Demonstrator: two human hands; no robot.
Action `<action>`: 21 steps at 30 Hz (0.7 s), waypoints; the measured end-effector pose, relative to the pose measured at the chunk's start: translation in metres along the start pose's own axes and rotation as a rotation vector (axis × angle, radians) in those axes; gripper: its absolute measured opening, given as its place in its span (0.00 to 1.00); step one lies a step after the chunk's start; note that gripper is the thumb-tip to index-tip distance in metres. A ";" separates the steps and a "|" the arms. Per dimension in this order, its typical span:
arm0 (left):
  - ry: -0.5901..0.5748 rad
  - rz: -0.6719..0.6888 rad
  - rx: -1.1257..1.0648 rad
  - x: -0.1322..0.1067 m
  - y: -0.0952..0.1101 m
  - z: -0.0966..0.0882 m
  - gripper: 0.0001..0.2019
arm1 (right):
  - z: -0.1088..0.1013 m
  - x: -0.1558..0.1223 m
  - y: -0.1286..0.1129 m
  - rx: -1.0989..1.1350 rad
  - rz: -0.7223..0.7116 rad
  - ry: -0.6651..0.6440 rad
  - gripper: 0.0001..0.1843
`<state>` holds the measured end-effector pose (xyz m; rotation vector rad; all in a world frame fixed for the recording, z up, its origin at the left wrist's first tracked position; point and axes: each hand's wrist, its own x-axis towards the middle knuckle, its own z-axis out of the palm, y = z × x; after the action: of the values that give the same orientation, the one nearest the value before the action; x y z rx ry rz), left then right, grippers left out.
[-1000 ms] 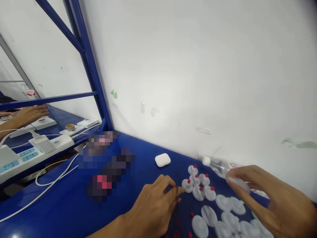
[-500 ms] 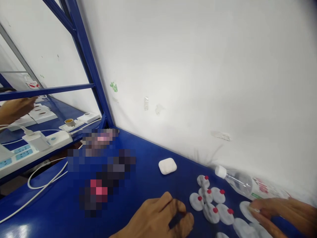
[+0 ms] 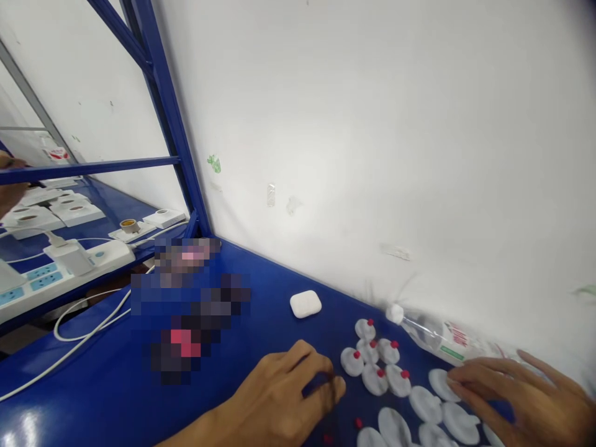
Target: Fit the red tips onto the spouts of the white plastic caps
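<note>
On a blue table point(image 3: 107, 397) my left hand point(image 3: 284, 397) rests with its fingers curled and thumb against them, just left of several white round pads point(image 3: 379, 363) topped with small red beads. What its fingers pinch, if anything, is hidden. My right hand point(image 3: 512, 397) lies with fingers stretched out over plain white pads point(image 3: 423, 403) at the lower right. A clear plastic bottle point(image 3: 442, 338) with a white cap lies on its side by the wall, just beyond my right hand. Loose red beads point(image 3: 357, 423) sit between my hands.
A white earbud case point(image 3: 305, 303) lies near the wall. A blurred patch covers the table's middle left. White cables point(image 3: 88, 323) run to a power strip point(image 3: 56, 273) on the neighbouring bench, past a blue frame post point(image 3: 172, 130). Another person's hand point(image 3: 9, 186) shows at far left.
My right hand has come down from near the bottle onto the plain pads. My left hand has curled its fingers in. The view has shifted a little.
</note>
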<state>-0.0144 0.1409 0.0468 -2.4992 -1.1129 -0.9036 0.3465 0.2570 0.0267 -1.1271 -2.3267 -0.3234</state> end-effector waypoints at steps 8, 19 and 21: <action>-0.133 -0.071 0.007 -0.002 0.007 -0.005 0.19 | -0.039 0.030 -0.044 0.083 0.187 -0.209 0.12; -0.076 -0.081 -0.044 0.004 0.014 -0.005 0.16 | -0.028 0.031 -0.057 0.103 0.158 -0.203 0.09; -0.092 -0.094 -0.065 0.005 0.014 -0.004 0.16 | -0.028 0.031 -0.062 0.121 0.165 -0.182 0.08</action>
<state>-0.0035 0.1323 0.0529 -2.5836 -1.2586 -0.8711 0.2924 0.2265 0.0686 -1.3248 -2.3521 -0.0191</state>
